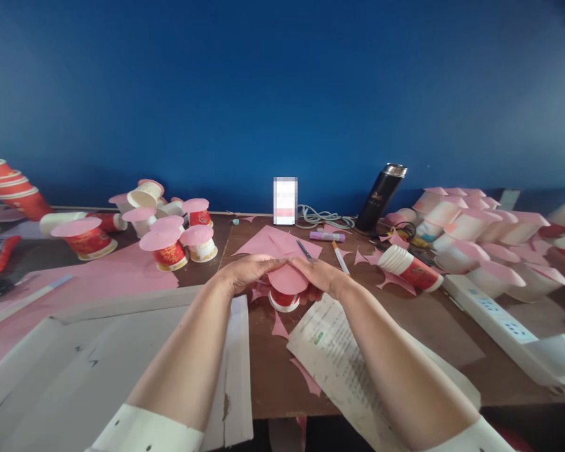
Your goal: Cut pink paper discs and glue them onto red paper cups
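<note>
In the middle of the table a red and white paper cup (284,302) stands upside down, its base covered by a pink paper disc (288,280). My left hand (250,274) holds the disc's left edge, thumb on top. From the other side my right hand (316,276) grips the disc, with its thumb on top and some fingers showing below the rim. Most fingers of the left hand are hidden. Just behind the hands lie a folded pink sheet (258,242) and scissors (304,248), partly covered.
Several disc-topped cups (166,256) stand at left, near a white board (145,333). To the right are a marker (340,257), a purple glue stick (327,236), a black flask (379,201), stacked cups (412,269), a power strip (489,320) and a printed sheet (332,342).
</note>
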The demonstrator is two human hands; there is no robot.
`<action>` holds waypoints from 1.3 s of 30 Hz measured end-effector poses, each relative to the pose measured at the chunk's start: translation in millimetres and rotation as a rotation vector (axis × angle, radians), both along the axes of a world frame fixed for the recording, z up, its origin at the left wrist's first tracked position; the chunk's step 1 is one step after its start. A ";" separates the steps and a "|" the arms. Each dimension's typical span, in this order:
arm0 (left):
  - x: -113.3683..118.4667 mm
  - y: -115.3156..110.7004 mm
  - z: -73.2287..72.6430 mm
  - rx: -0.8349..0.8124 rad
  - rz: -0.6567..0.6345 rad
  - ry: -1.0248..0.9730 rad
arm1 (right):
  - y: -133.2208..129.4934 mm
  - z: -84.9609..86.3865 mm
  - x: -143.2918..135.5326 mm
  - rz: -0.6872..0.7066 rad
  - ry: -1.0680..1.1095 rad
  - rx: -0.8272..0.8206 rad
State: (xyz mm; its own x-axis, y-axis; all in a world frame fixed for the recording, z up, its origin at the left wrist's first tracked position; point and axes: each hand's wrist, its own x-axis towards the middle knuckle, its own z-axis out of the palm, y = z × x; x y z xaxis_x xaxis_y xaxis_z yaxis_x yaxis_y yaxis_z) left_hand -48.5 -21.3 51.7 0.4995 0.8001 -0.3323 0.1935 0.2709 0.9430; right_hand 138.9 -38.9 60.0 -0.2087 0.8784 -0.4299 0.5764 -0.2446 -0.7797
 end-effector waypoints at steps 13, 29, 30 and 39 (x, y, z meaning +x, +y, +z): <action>-2.4 1.0 -0.6 -0.027 -0.002 -0.031 | -3.4 -9.5 7.1 -0.016 0.105 -0.008; -9.6 4.2 -3.2 0.000 -0.049 -0.042 | -6.8 -14.0 19.4 0.066 0.285 -0.118; -11.2 4.9 -3.8 0.004 -0.058 -0.045 | -6.7 -14.1 21.2 0.080 0.303 -0.131; -14.0 8.6 -7.2 0.019 -0.080 -0.015 | -4.6 -18.4 26.9 0.127 0.417 -0.175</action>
State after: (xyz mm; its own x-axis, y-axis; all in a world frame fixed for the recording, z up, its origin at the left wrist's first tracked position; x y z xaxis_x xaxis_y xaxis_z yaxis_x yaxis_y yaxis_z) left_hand -62.5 -12.7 44.5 0.5672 0.7634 -0.3092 0.1997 0.2367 0.9508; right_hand 165.8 -43.5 41.6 -0.4967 0.7565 -0.4254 0.2563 -0.3404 -0.9047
